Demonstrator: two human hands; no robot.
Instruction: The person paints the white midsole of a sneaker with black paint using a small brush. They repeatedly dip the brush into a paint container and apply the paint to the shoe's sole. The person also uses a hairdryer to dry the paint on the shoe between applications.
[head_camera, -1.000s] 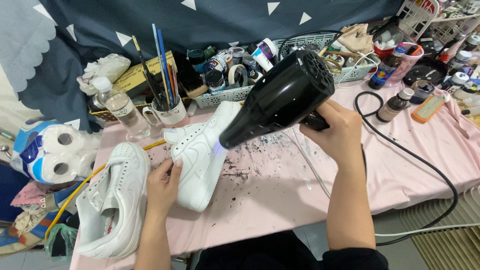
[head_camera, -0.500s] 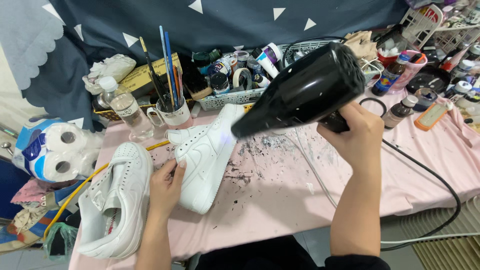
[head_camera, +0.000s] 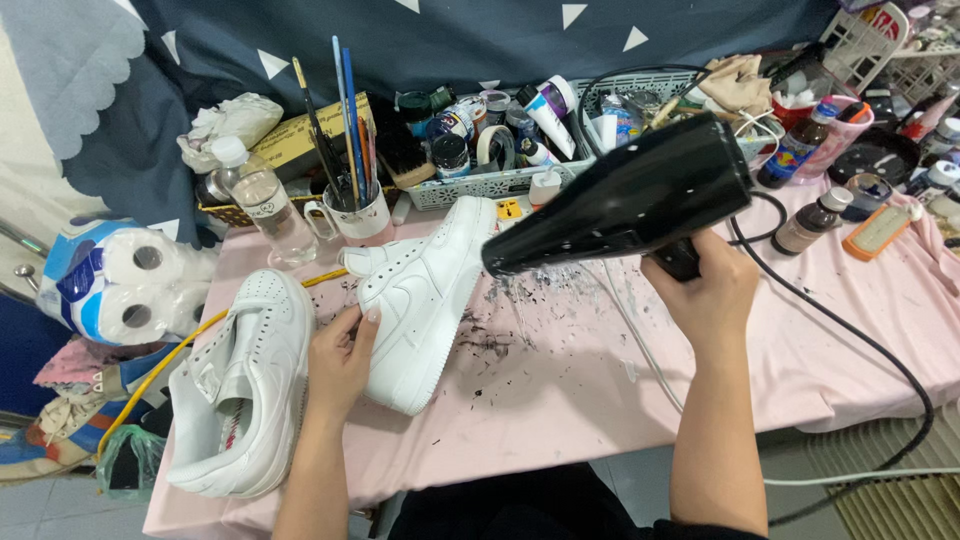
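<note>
My right hand (head_camera: 705, 290) grips the handle of a black hair dryer (head_camera: 620, 200), whose nozzle points left at a white sneaker (head_camera: 425, 295) lying on the pink cloth. Fingers of my left hand (head_camera: 340, 360) rest against that sneaker's near side, steadying it. A second white sneaker (head_camera: 240, 385) lies at the table's left front corner, just left of my left hand. The dryer's black cord (head_camera: 850, 340) runs right across the cloth and off the table edge.
Black paint specks stain the pink tablecloth (head_camera: 560, 390). Behind stand a mug of brushes (head_camera: 350, 205), a water bottle (head_camera: 262, 205), a white basket of paint jars (head_camera: 490, 150) and small bottles (head_camera: 810, 220) at right. Toilet rolls (head_camera: 120, 285) sit left.
The hair dryer and my right hand have shifted to the right, away from the sneaker. My left hand stays on the sneaker.
</note>
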